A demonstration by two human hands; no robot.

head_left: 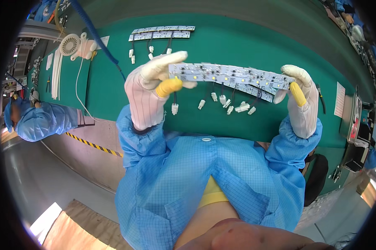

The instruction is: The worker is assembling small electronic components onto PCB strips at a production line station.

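Observation:
Between my two gloved hands I hold up a long white LED circuit board strip [229, 75], dotted with small yellow LEDs. My left hand [165, 76] pinches its left end with a yellow-tipped thumb, the index finger stretched along the top. At the right end, my right hand [297, 85] grips it between thumb and fingers. Behind and below it lie more strips [261, 92], partly hidden. Black wires with white connectors [243, 107] hang or lie below; which board each belongs to I cannot tell.
Farther back on the green table [238, 41] lie two LED strips [161, 36] with wired connectors. A small white fan [70, 44] stands at the left, near a blue coiled hose [94, 31]. Pliers [321, 100] lie at right. Another person [44, 121] sits far left.

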